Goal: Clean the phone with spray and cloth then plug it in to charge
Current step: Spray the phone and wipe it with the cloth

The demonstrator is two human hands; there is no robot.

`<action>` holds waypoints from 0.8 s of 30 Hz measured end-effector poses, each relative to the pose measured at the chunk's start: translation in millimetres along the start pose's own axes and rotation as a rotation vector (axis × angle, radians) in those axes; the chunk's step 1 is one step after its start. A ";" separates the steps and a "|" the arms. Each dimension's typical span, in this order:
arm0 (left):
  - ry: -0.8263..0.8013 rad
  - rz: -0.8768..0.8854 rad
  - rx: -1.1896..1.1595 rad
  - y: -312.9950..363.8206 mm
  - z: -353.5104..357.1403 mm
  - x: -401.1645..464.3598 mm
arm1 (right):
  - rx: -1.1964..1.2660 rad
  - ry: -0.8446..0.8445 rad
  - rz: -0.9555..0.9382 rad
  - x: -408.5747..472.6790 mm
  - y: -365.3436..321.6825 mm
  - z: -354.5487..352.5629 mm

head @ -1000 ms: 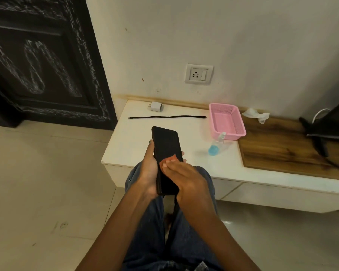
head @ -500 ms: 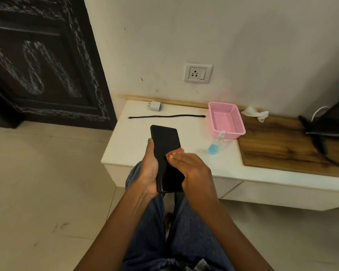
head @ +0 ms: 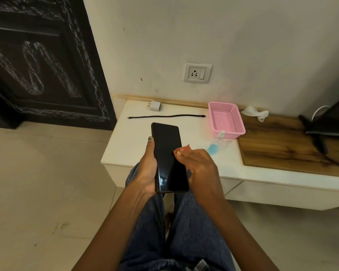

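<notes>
My left hand grips a black phone from its left side, screen up, above my lap. My right hand presses a small orange-pink cloth against the screen's right edge; most of the cloth is hidden under the fingers. On the white cabinet top lie a clear spray bottle with blue liquid, a black cable and a white charger plug. A wall socket sits above.
A pink basket stands beside the spray bottle. A crumpled white tissue lies on a wooden board. A dark screen with a stand is at the right. A dark door is at the left.
My right hand with the cloth has slid up and rightward along the phone screen, from its lower part to its right edge. The left hand keeps holding the phone.
</notes>
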State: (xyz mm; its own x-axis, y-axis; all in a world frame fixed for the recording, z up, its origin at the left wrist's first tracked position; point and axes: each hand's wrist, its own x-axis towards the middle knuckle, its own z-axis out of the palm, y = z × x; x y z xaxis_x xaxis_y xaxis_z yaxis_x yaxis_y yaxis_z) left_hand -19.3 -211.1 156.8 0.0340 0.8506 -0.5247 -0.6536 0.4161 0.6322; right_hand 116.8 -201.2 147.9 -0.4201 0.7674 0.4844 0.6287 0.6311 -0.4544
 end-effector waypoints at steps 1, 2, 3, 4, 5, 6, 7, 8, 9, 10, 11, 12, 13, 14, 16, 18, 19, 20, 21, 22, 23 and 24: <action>-0.002 0.008 -0.014 2.0 0.1 -1.8 | -0.024 0.015 -0.040 -7.2 -0.9 1.8; -0.001 0.013 -0.036 3.4 -0.3 -3.5 | -0.043 0.024 -0.071 -14.3 -2.4 2.8; 0.007 0.014 -0.054 3.7 -0.7 -4.4 | -0.058 0.025 -0.086 -20.1 -2.9 3.0; 0.013 0.012 -0.069 2.8 -0.9 -4.2 | -0.067 0.026 -0.089 -23.2 -2.7 2.6; 0.015 0.013 -0.073 2.5 -0.4 -4.5 | -0.071 0.036 -0.085 -23.2 -2.0 1.5; 0.011 0.016 -0.065 2.0 0.1 -3.8 | -0.071 0.048 -0.079 -21.1 -1.5 0.0; 0.016 0.025 -0.045 2.0 1.0 -3.1 | -0.060 0.063 -0.074 -17.5 -0.6 -1.1; 0.017 0.034 -0.017 1.9 1.6 -2.1 | -0.029 0.081 -0.069 -12.2 0.5 -2.3; 0.020 0.042 0.005 1.7 3.0 -2.0 | 0.013 0.097 -0.063 -6.3 2.0 -3.7; 0.022 0.048 0.023 0.9 3.9 -1.3 | 0.028 0.108 -0.061 0.0 3.6 -5.5; 0.025 0.055 0.036 -0.2 4.0 -0.4 | 0.006 0.111 -0.061 6.3 4.8 -6.7; 0.029 0.059 0.045 -1.6 4.4 0.1 | -0.044 0.103 -0.064 11.8 6.7 -7.4; 0.032 0.063 0.046 -2.3 6.6 -1.4 | -0.084 0.088 -0.058 15.8 8.6 -6.7; 0.033 0.070 0.040 -3.0 6.5 -1.7 | -0.108 0.072 -0.047 18.6 9.3 -5.4; 0.029 0.061 0.019 -3.3 4.7 -2.3 | -0.118 0.064 -0.059 16.7 8.8 -0.7; 0.037 0.049 0.005 -2.0 0.9 -1.9 | -0.117 0.102 -0.098 6.3 6.1 3.3; 0.047 0.049 -0.010 -1.3 -1.5 -0.8 | -0.118 0.116 -0.118 -0.8 5.1 5.4; 0.050 0.051 -0.025 -0.9 -4.4 0.9 | -0.119 0.118 -0.129 -8.8 3.3 6.1; 0.050 0.053 -0.046 0.2 -6.6 2.2 | -0.116 0.119 -0.131 -17.1 1.9 7.2; 0.054 0.062 -0.062 1.0 -8.6 3.6 | -0.109 0.119 -0.127 -24.9 1.2 7.9; 0.055 0.072 -0.080 1.5 -9.7 4.6 | -0.108 0.115 -0.124 -31.9 1.0 8.4; 0.054 0.078 -0.097 1.6 -10.2 5.0 | -0.113 0.110 -0.120 -37.6 0.8 8.5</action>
State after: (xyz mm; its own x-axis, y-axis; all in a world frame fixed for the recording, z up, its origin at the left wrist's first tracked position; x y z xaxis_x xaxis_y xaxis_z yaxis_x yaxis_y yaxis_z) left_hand -27.9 -209.5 149.4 -0.0586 0.8597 -0.5073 -0.7225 0.3142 0.6159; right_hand 127.6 -228.6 123.0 -0.4265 0.6664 0.6116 0.6503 0.6958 -0.3047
